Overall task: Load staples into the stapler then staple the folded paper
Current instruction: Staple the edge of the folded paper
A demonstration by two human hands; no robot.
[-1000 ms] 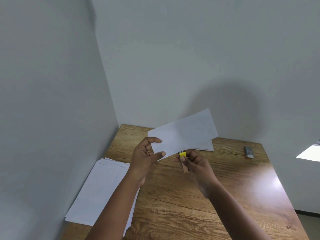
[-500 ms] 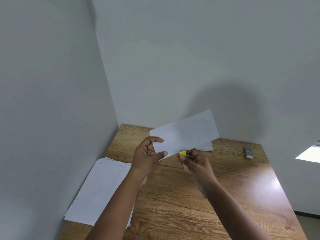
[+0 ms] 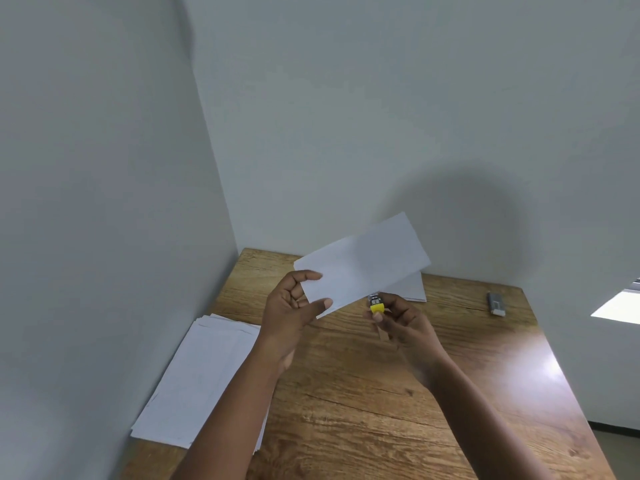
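Observation:
My left hand (image 3: 294, 306) pinches the left end of a folded white paper (image 3: 363, 265), held up over the wooden table (image 3: 381, 393) and tilted up to the right. My right hand (image 3: 401, 320) grips a small yellow stapler (image 3: 376, 306) just below the paper's lower edge, its metal tip touching or very close to that edge. Most of the stapler is hidden inside my fingers.
A stack of white sheets (image 3: 201, 379) lies at the table's left edge by the wall. More paper (image 3: 414, 289) lies behind the held sheet. A small grey box (image 3: 496, 303) sits at the far right. Walls close off the left and back.
The stapler and my right hand have dropped slightly, so the yellow tip now shows clear of the paper's lower edge. The paper has shifted a little upward and left.

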